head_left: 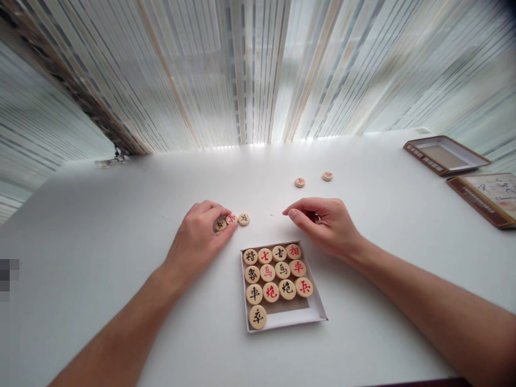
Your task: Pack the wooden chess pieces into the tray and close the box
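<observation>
Beyond the shallow white cardboard tray (291, 318), whose near row holds one disc (257, 317), the left hand (195, 228) pinches a round, red-marked wooden piece (231, 219); the right hand (328, 226) curls loosely, apparently unladen.

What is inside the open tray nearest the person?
The tray holds thirteen round pieces: three rows of four, plus one in the near left corner. Part of its brown bottom shows; what lies under the pieces is covered.
</observation>
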The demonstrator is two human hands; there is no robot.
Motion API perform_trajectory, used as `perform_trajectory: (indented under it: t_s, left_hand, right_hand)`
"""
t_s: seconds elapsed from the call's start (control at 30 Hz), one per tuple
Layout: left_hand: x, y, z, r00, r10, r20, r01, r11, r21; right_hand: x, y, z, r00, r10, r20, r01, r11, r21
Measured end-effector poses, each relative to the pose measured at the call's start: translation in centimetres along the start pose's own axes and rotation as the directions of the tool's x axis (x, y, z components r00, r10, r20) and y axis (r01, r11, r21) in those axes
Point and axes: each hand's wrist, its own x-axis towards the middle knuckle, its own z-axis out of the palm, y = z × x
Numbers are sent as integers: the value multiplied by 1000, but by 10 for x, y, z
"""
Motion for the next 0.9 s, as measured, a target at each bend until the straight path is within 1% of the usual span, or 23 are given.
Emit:
perform_trajectory:
  t_s: [0.1,0.23,0.3,0.33,0.43,0.5,0.57,0.63,0.77,0.83,0.9]
  left_hand:
    - [-1,4,-2,998,58,-34,-58,998,-11]
    - [-6,20,-6,985,147,-94,-151,988,-39]
    - [-10,31,-8,975,192,-116,-204,973,-105]
    - [-12,36,-8,974,193,-121,-211,965,-158]
    - [-18,49,-8,982,151,-114,-181,928,-327]
    - [-20,55,-6,982,151,-109,-183,899,-397]
    - [-21,57,-4,980,165,-107,-195,876,-441]
    - [-22,59,-2,984,153,-96,-180,853,-490]
    - [-26,61,0,997,67,-34,-74,782,-618]
    - [-27,62,1,1000,29,4,-19,741,-671]
    - [-28,63,1,1000,12,27,11,710,-704]
  right_hand:
    - [0,0,0,1000,-7,4,7,1000,-3]
    - [-1,-1,-1,1000,-21,6,21,1000,-4]
    - [-2,-5,0,999,-36,12,36,999,3]
    - [-3,-8,0,999,-50,18,50,999,14]
    - [-8,-19,1,993,-99,58,94,992,83]
    - [-11,-28,3,989,-110,104,93,984,150]
    - [-15,-35,4,985,-81,152,49,977,206]
    - [-18,-40,5,982,-19,186,-27,970,243]
    - [-20,-46,4,961,114,251,-195,925,325]
    - [-20,-48,3,947,154,282,-255,894,368]
    - [-19,-49,3,936,179,302,-295,866,403]
